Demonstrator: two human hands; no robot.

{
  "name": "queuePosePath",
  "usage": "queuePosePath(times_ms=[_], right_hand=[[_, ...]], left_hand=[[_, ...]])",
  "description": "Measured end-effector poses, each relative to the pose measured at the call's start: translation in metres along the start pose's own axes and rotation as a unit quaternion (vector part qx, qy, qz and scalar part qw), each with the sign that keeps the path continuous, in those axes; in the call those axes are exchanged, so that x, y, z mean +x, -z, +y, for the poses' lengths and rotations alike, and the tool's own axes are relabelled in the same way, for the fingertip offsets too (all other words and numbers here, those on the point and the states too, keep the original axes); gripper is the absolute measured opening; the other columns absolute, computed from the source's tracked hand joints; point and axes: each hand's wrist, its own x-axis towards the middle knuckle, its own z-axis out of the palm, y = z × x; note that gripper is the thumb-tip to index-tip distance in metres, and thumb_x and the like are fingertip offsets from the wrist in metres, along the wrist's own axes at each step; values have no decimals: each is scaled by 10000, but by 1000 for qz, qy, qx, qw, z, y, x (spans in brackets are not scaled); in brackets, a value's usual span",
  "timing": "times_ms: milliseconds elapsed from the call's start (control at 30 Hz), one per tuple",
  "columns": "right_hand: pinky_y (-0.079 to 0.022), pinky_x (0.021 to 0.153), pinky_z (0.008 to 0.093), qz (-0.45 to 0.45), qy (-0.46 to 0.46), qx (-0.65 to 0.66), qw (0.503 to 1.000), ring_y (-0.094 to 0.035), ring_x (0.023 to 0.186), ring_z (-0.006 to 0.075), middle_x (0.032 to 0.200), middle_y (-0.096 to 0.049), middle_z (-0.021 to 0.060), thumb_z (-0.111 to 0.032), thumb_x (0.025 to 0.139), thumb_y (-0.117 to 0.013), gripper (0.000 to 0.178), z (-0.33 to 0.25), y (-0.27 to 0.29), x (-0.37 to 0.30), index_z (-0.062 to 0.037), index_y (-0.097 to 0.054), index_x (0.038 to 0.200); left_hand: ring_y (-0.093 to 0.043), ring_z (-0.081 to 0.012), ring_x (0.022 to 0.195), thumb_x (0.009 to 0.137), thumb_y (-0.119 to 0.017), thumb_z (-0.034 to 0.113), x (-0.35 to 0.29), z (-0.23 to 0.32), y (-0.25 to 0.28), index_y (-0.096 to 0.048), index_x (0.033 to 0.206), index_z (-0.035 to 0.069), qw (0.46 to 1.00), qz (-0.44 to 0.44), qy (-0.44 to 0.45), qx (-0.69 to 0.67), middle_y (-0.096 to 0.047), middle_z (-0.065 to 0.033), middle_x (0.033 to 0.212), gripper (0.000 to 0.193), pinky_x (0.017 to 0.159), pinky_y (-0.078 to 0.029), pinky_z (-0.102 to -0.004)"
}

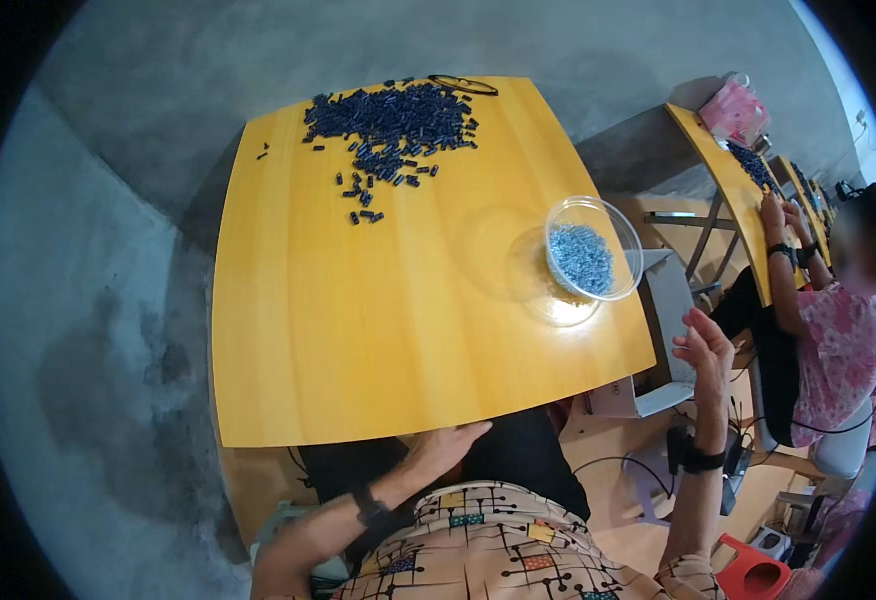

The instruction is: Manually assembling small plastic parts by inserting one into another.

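Both hands hang free beside a yellow desk that carries a bowl and a heap of dark pieces.

The left hand (450,446) lies at the near edge of the desk (358,330), fingers loosely together and partly tucked under the edge, gripping nothing that shows. The right hand (706,350) is raised off the desk's right corner, fingers spread and empty, nearest to the bowl (594,248). The clear bowl stands at the desk's right edge and holds small pale-blue pieces (582,258). The dark-blue pieces (390,122) are heaped at the far edge, with strays trailing toward the middle, well apart from both hands. A second person (838,330) sits at the next desk on the right.
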Motion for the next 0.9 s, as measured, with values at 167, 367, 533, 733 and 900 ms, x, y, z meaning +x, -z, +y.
queuePosePath(times_ms=[167, 367, 533, 733, 900], right_hand=[[-510, 657, 254, -112, 267, -139, 947, -623, 745, 150, 935, -657, 99, 91, 754, -608, 314, -61, -80, -43, 2, -632, 1055], [-539, 700, 349, -290, 436, -292, 801, -638, 811, 288, 933, -637, 153, 24, 705, -667, 324, -78, -150, -72, 3, -612, 1024], [-517, 768, 373, -315, 464, -307, 769, -612, 888, 301, 953, -629, 148, -9, 718, -661, 310, -56, -169, -60, -10, -611, 1024], [-490, 818, 374, -285, 465, -282, 789, -571, 938, 294, 984, -621, 109, -5, 718, -652, 304, -40, -184, -50, -26, -625, 1020], [-485, 816, 370, -280, 438, -245, 818, -564, 930, 288, 995, -620, 103, 19, 691, -656, 313, -37, -185, -43, -24, -638, 1000]], left_hand=[[-614, -250, 843, 874, -577, 116, 10, -20, -1, -607, 1022, -12, 960, -50, 155, -228, -636, -126, 891, 198, 753, -502, -341], [-609, -250, 824, 879, -566, 121, 9, -31, 35, -608, 1010, -10, 982, -55, 81, -162, -629, -126, 875, 190, 740, -500, -344], [-605, -251, 808, 883, -558, 125, 18, -33, 52, -610, 999, -8, 994, -54, 23, -93, -623, -126, 862, 184, 729, -498, -346], [-600, -252, 789, 888, -547, 130, 27, -16, 38, -611, 987, -6, 998, -59, -35, 0, -616, -126, 846, 180, 716, -496, -349], [-596, -252, 773, 892, -538, 134, 15, -17, 29, -613, 976, -4, 990, -84, -82, 79, -610, -126, 833, 178, 704, -494, -351]])
